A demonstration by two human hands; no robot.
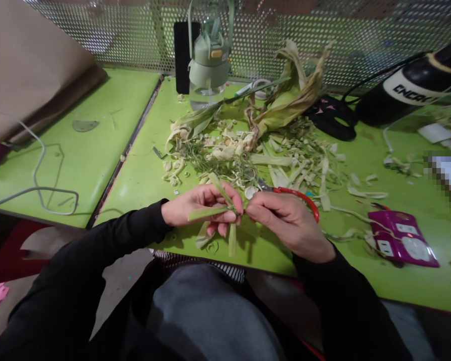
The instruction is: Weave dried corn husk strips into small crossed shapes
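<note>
Left fingers (230, 216): gripping green strips (207, 213) (splayed) | right fingers (256, 212): bunched, near scissors (311, 202)

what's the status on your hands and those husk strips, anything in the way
Left hand pinching husk strips. Right hand pinched alongside, hold unclear. Strips splayed outward. Scissors partly hidden behind right hand, husk scraps beyond, possibly crowding.

Left of the scraps (225, 153), the table (137, 185) leaves room to pass, while scissors (311, 204), husk (285, 113) and bottle (209, 72) obstruct ahead and a socket (405, 238) rightward.
</note>
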